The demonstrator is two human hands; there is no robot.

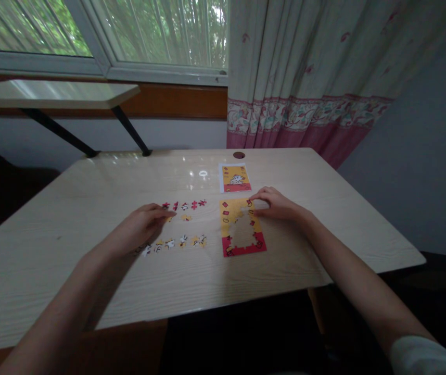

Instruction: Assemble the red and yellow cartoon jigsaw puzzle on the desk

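Note:
A partly assembled jigsaw puzzle (262,246) with a yellow top and red bottom lies on the table, with an irregular gap in its middle. My right hand (279,204) is at its upper right edge, index fingertip touching it and the thumb apart, lower down. To the left, my left hand (148,221) reaches among loose puzzle pieces, its fingers closed at a yellow puzzle piece (169,219) partly hidden by the fingertips. Red pieces (194,205) form a row behind, and white-and-yellow pieces (170,243) form another nearer me.
Behind the puzzle lies a small reference picture (237,179) of a white animal on yellow and red. The wooden table (191,281) has a round cable hole (239,155) at its back edge. A raised shelf (59,94) stands at back left, and a curtain (304,78) hangs behind.

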